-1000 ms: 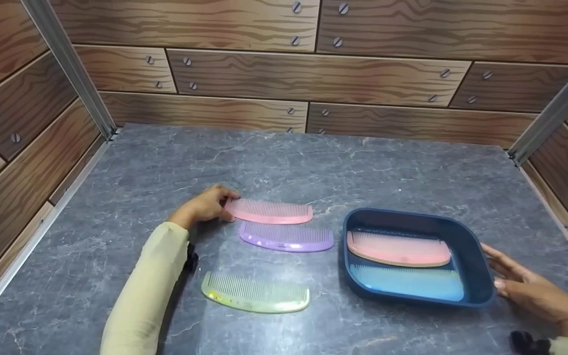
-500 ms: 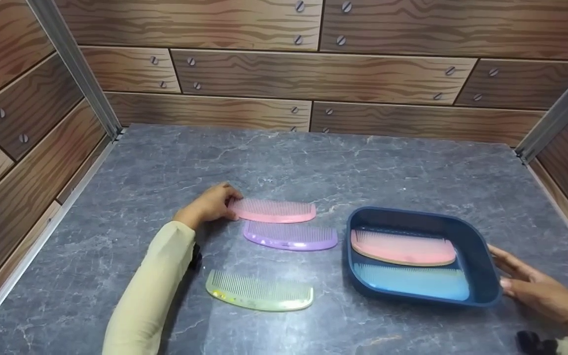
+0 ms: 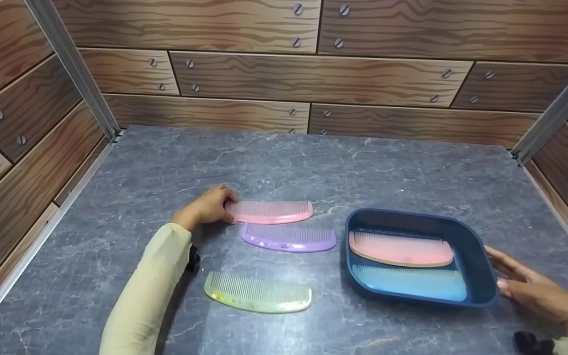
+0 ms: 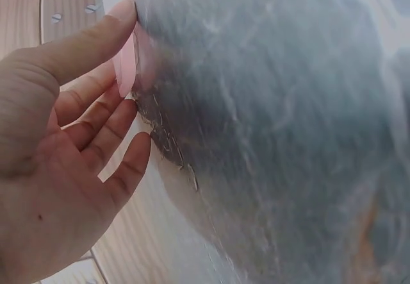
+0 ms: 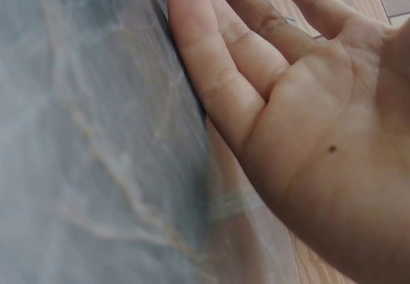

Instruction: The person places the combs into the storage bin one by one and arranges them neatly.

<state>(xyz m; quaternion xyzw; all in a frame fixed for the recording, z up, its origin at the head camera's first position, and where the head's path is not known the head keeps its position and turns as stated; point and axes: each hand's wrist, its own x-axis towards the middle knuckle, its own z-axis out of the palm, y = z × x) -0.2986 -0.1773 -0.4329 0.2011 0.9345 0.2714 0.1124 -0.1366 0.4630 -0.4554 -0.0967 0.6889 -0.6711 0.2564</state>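
My left hand (image 3: 210,206) pinches the left end of a pink comb (image 3: 271,212), which lies on the table with its teeth pointing away from me. In the left wrist view the thumb and fingers stand on either side of the pink end. Just in front of it lies a purple comb (image 3: 289,238), and nearer to me a pale green comb (image 3: 258,295) with yellow spots. My right hand (image 3: 543,291) rests against the right side of a dark blue bin (image 3: 481,276), its fingers fairly straight. Inside the bin lie a pink comb (image 3: 401,249) and a blue comb (image 3: 409,283).
The grey marbled table (image 3: 313,167) is bordered by wood-patterned walls (image 3: 244,74) at the back and both sides. Metal posts (image 3: 77,74) stand in the back corners.
The pink comb in my left hand has turned slightly, so its row of teeth now lies more level. My right hand stays at the bin, and the other combs stay put.
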